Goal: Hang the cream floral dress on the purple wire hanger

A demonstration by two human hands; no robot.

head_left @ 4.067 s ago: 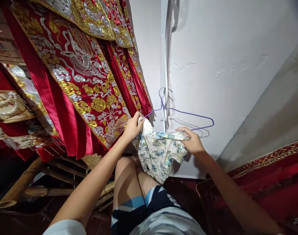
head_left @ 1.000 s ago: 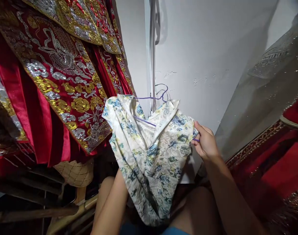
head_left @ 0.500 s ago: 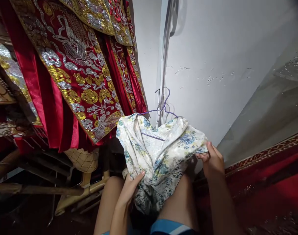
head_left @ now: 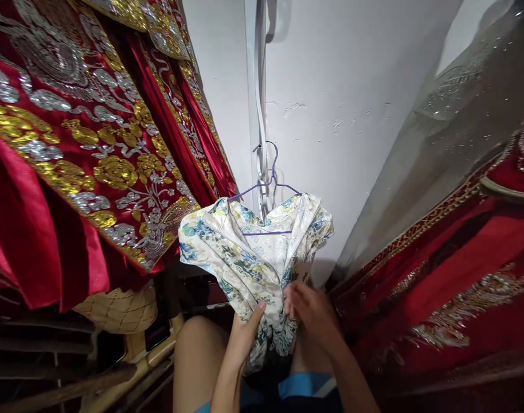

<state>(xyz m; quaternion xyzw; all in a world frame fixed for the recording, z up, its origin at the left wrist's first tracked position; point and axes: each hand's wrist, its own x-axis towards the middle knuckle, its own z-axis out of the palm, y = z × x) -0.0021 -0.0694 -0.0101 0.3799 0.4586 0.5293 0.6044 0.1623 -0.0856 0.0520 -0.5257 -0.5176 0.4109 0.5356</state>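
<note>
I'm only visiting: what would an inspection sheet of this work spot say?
Surface: pale wall, scuffed in places.
Job's things: floral top on a purple hanger.
Clutter: embroidered red cloth on the left; beaded red cloth on the right.
Hands: left hand grips the top's front; right hand is at the front too, blurred, its grip unclear.
Cables: nothing certain; a pale strip runs down the wall.
Surroundings: pale poles at lower left; the person's knees below.

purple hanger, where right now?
Head view, near centre: the purple hanger sits in the shoulders of the floral garment, before the white wall, right of the red embroidered costume.
</note>
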